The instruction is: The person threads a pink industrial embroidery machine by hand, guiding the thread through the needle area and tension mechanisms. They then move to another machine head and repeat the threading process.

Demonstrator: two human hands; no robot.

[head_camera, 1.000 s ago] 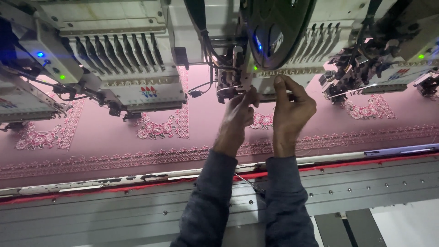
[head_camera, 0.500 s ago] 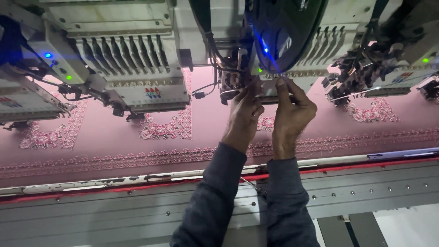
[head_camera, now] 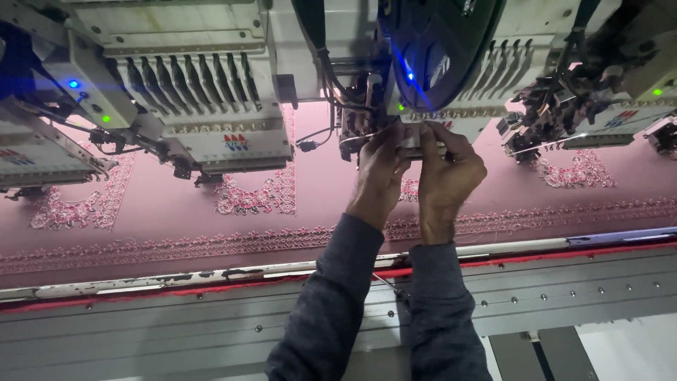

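Pinching embroidery head (head_camera: pixel 416 134): left hand (head_camera: pixel 377 173) grip and right hand (head_camera: pixel 448 176) grip both clenched at needle area.

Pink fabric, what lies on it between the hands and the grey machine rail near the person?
In the head view, an embroidered lace border runs across the pink fabric between the hands and the grey rail, then a red edge strip.
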